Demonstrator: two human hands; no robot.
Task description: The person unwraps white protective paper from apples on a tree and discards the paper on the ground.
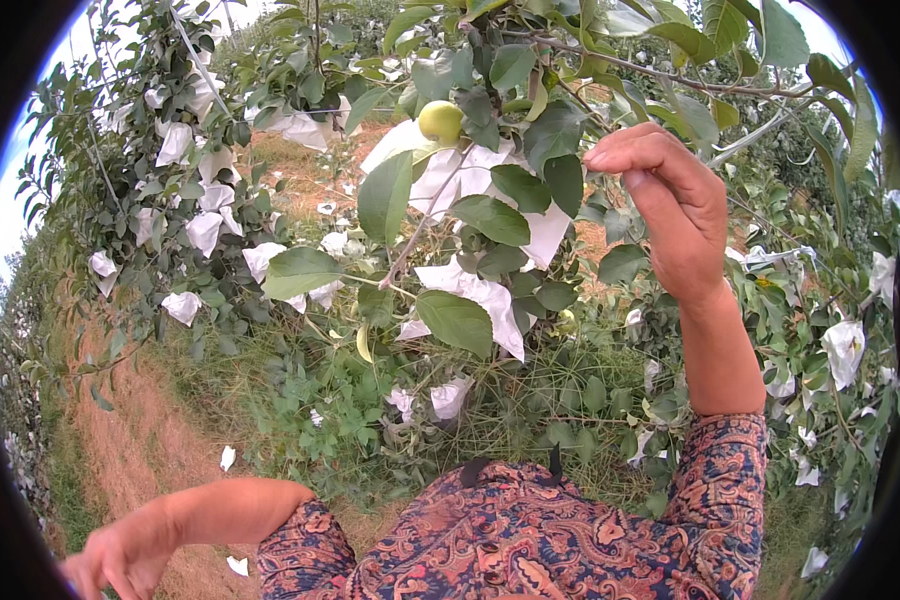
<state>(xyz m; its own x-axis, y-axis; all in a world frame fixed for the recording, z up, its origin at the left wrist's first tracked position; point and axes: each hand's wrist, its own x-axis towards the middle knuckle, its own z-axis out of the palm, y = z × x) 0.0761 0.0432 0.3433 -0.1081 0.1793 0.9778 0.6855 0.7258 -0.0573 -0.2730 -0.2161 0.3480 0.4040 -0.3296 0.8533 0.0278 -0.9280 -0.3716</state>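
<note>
My right hand (671, 195) is raised among apple leaves, its fingers bent and the thumb tucked beneath them. Its fingertips are right beside a dark green leaf (564, 184); whether they touch or pinch anything is unclear. A bare yellow-green apple (440, 123) hangs to the left of this hand, below the leafy branch (660, 75). Behind and beneath the apple are white fruit bags (480, 296). Down at the lower left, my left hand (124, 555) is stretched out from my body. It is blurred and partly cut off by the picture's rim, so any hold is hidden.
A leafy twig (420, 225) juts out before my chest. More trees with white bags (204, 231) stand on the left, and others with bags (844, 352) on the right. Scraps of white paper (237, 565) lie on the reddish soil path (131, 427); grass (570, 367) grows beneath the branches.
</note>
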